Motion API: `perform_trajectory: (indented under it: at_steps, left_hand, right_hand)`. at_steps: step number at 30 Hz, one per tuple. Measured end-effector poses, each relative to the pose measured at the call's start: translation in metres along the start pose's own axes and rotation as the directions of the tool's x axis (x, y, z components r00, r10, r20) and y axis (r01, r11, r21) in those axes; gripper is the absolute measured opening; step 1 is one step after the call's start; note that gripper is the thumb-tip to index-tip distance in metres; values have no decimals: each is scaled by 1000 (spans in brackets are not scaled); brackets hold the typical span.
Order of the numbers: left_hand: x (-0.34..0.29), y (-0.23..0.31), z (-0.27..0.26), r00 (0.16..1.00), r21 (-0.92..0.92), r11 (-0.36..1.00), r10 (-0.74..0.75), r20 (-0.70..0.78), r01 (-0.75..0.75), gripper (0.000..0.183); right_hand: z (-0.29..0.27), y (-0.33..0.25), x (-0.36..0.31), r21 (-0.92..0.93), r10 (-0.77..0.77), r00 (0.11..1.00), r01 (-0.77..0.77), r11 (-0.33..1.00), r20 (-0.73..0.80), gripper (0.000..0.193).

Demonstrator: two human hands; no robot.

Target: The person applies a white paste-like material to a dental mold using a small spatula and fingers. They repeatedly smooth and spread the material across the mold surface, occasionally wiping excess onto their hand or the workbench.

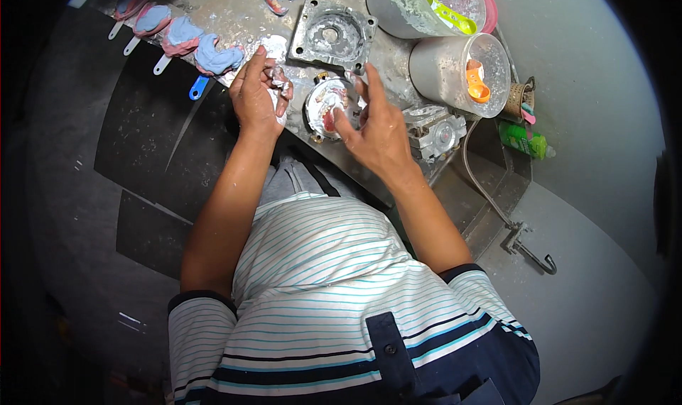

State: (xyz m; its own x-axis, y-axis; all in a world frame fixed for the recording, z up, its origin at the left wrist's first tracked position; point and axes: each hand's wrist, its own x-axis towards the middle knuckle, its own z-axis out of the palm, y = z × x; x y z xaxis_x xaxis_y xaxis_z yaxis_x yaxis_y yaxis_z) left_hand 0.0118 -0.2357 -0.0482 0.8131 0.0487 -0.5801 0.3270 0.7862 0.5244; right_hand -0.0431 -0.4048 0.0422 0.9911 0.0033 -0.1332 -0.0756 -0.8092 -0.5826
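Behind the round flask (331, 105), two plaster-crusted tubs (455, 68).

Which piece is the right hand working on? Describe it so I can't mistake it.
On the dusty bench, look between the two hands. The round metal flask lies under the right hand, just below the square metal plate. Unlike the plate, it holds white plaster with pink inside.

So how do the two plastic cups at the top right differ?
The upper cup holds a yellow-green scoop, while the lower cup holds an orange scoop. The upper cup sits at the bench's far edge against a pink thing; the lower one lies nearer the right hand. Both are translucent, tipped toward the right and smeared with white plaster.
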Motion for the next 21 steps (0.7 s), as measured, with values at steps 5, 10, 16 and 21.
perform_trajectory:
  at_steps: [5,10,16,21]
  left_hand:
    - [0,-4,-2,999,46,999,14,42,-16,37]
    - [-2,-1,0,999,51,999,-11,38,9,39]
    - [-2,0,-4,998,56,998,-12,58,9,37]
    - [-7,-1,4,998,48,998,-41,42,39,34]
  right_hand:
    - [12,4,-6,-116,-51,992,65,991,114,88]
    - [13,7,-2,-112,-153,986,160,981,65,86]
    - [6,1,3,-104,-98,995,101,989,34,73]
    - [-5,-2,0,216,-59,980,99,971,-188,56]
